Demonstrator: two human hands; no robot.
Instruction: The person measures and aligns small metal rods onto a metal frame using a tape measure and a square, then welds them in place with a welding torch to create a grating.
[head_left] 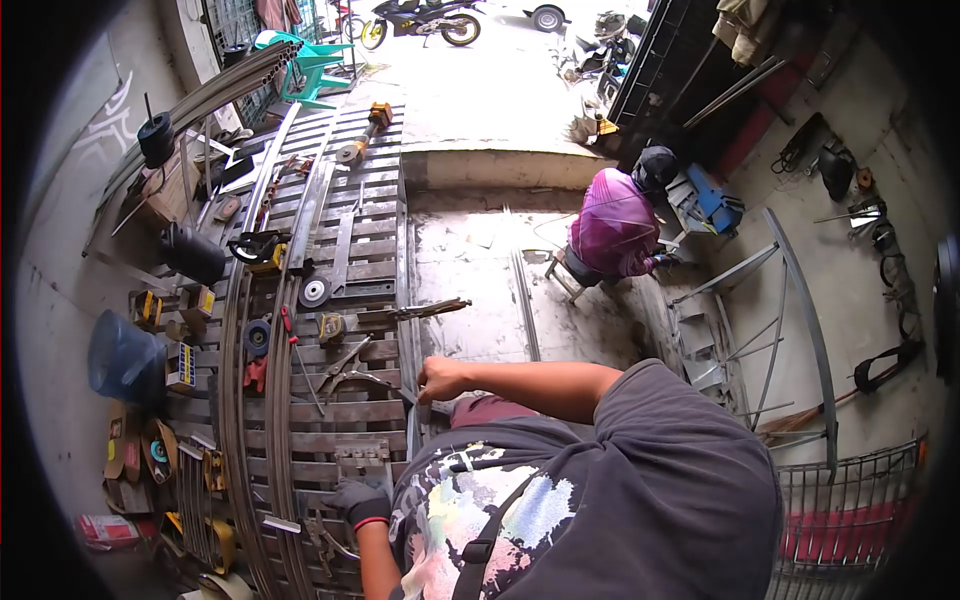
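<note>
Metal gate frame (330, 250) lies flat across the floor, running from the street end toward the person. At its near end the gloved hand (358, 502) rests on a slat, fingers curled, though whether they grip anything cannot be told. Further right, the bare hand (440, 380) closes over the frame's right edge rail (408, 300), fingers wrapped against it, beside locking pliers (352, 372).

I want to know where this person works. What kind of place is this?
Most likely a metalworking or welding shop. A big metal grille lies flat with an angle grinder and locking pliers on it, and another person sits working among metal frames.
</note>
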